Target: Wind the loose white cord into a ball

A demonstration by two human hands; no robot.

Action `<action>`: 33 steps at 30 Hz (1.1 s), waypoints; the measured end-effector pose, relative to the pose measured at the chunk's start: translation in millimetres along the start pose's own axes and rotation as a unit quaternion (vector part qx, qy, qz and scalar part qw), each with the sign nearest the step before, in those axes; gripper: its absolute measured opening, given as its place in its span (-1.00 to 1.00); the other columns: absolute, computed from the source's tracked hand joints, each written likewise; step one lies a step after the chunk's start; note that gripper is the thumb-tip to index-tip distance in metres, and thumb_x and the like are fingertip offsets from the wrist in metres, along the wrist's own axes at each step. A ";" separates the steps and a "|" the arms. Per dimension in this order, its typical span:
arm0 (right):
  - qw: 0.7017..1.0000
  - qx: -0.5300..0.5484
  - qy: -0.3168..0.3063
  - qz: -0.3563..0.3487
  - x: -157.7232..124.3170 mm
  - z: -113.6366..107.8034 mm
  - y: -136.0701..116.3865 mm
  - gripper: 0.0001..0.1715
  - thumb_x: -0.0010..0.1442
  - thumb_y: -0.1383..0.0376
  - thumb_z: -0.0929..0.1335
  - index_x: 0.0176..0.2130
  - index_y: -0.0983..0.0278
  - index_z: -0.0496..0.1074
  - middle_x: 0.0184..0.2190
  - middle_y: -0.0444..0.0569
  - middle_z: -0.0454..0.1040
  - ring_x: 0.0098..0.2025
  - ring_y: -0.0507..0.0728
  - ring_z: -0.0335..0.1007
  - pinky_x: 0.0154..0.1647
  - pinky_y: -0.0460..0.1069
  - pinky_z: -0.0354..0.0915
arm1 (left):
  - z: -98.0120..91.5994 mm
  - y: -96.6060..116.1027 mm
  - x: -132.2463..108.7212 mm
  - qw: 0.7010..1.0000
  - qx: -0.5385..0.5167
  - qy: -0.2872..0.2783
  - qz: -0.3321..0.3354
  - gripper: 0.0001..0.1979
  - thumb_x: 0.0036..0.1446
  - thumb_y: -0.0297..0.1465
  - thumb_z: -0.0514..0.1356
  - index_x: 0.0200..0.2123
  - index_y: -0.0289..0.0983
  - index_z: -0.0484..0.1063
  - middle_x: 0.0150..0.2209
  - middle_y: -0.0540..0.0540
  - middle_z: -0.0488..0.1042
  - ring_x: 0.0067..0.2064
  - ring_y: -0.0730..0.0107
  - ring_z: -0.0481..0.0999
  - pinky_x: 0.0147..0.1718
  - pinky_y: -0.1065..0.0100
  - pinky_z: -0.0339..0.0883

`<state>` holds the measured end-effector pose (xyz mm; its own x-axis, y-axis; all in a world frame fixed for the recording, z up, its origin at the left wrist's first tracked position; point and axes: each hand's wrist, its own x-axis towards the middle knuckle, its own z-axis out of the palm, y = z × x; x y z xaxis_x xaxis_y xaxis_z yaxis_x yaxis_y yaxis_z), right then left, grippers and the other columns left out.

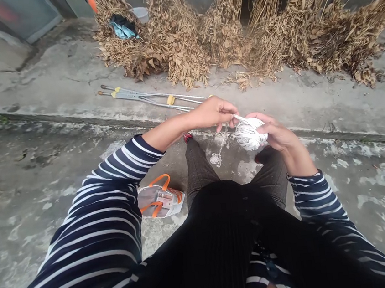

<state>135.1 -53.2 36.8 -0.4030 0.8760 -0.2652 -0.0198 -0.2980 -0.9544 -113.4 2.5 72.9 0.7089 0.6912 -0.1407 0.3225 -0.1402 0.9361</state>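
Observation:
A white ball of yarn [249, 134], marked with thin dark lines, is in my right hand [277, 136], whose fingers wrap round its right side and top. Left of the ball, my left hand [215, 113] pinches a white strand that runs from the ball's upper left. On the ground between my feet lies a small loose heap of the same whitish yarn [215, 160], with some strands trailing up from it toward my hands. The underside of the ball and part of my right fingers are hidden.
A pair of crutches [146, 97] lies on the raised concrete ledge ahead. Bundles of dried plants [181, 39] lean on the wall behind. Left of my legs stands a bag with orange handles [162, 200]. A low step edge [350, 135] crosses in front of my feet.

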 end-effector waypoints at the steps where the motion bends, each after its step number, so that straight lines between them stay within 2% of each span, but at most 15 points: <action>1: 1.000 -0.011 0.010 -0.003 -0.9 0.6 -2.6 -0.39 -0.15 0.19 0.53 -0.05 0.19 0.50 -0.40 -0.18 0.49 -0.55 0.02 0.30 -0.68 -0.10 0.16 | 0.8 -0.7 0.0 1.000 -0.017 -0.006 -0.004 -0.78 0.26 -0.45 0.27 -0.08 -0.36 0.65 -0.38 -0.11 0.59 -0.43 0.53 0.49 -0.37 0.44 0.34; 4: 0.998 -0.038 0.044 -0.013 -1.5 1.8 -7.3 -0.43 -0.21 0.23 0.54 -0.11 0.19 0.54 -0.38 -0.17 0.50 -0.50 0.03 0.33 -0.63 -0.10 0.20 | -0.7 -2.0 -2.7 0.998 -0.037 -0.048 -0.018 -0.70 0.22 -0.39 0.35 0.02 -0.33 0.66 -0.48 -0.06 0.54 -0.47 0.50 0.49 -0.37 0.42 0.35; 9: 0.998 -0.044 0.045 0.002 3.0 2.2 -5.4 -0.41 -0.23 0.22 0.55 -0.12 0.21 0.55 -0.40 -0.17 0.49 -0.52 0.04 0.30 -0.69 -0.09 0.16 | -4.2 -0.9 -5.8 0.998 -0.013 -0.068 -0.012 -0.77 0.11 -0.34 0.47 -0.17 -0.33 0.72 -0.63 -0.02 0.43 -0.57 0.53 0.38 -0.47 0.43 0.28; 14: 0.999 -0.036 0.013 -0.001 8.2 0.4 -1.2 -0.42 -0.21 0.21 0.54 -0.11 0.20 0.56 -0.37 -0.15 0.51 -0.47 0.06 0.34 -0.61 -0.09 0.20 | -5.8 1.1 0.6 0.999 -0.014 -0.047 0.005 -0.88 0.12 -0.39 0.43 -0.32 -0.35 0.71 -0.48 -0.10 0.59 -0.46 0.53 0.50 -0.41 0.46 0.34; 18: 0.999 -0.032 -0.012 -0.009 11.5 -1.3 1.7 -0.40 -0.19 0.19 0.54 -0.07 0.18 0.56 -0.36 -0.15 0.52 -0.43 0.07 0.35 -0.50 -0.06 0.24 | -7.2 -6.5 7.9 0.998 -0.047 -0.028 -0.006 -0.89 0.14 -0.45 0.35 -0.37 -0.37 0.68 -0.39 -0.14 0.63 -0.37 0.50 0.56 -0.32 0.44 0.42; 25: 0.999 0.025 -0.041 -0.010 17.9 -2.6 10.2 -0.34 -0.24 0.20 0.55 -0.06 0.19 0.55 -0.26 -0.12 0.58 -0.37 0.09 0.39 -0.41 -0.06 0.26 | -13.7 -20.9 13.4 0.999 -0.042 -0.022 -0.017 -0.91 0.10 -0.48 0.34 -0.43 -0.37 0.65 -0.45 -0.13 0.60 -0.40 0.49 0.56 -0.31 0.42 0.44; 29: 0.997 0.052 -0.049 -0.017 19.0 1.2 10.2 -0.33 -0.24 0.21 0.56 -0.06 0.19 0.54 -0.23 -0.10 0.60 -0.31 0.11 0.46 -0.35 -0.06 0.32 | -16.2 -18.3 14.2 1.000 0.004 -0.024 -0.014 -0.90 0.05 -0.51 0.32 -0.47 -0.36 0.65 -0.46 -0.11 0.60 -0.46 0.52 0.50 -0.43 0.48 0.35; 33: 0.996 0.048 -0.058 -0.036 16.4 4.4 9.6 -0.26 -0.21 0.18 0.56 0.01 0.15 0.50 -0.09 -0.04 0.61 -0.16 0.19 0.53 -0.20 0.01 0.43 | -12.1 -14.2 16.0 0.999 0.030 -0.034 -0.011 -0.89 0.02 -0.55 0.29 -0.50 -0.36 0.63 -0.52 -0.04 0.56 -0.50 0.59 0.44 -0.48 0.54 0.30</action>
<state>124.2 -43.3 23.9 -0.5009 0.8481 -0.1729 -0.1375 -0.2752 -0.9515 -114.2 24.2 61.3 0.7414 0.6453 -0.1842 0.3737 -0.1691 0.9120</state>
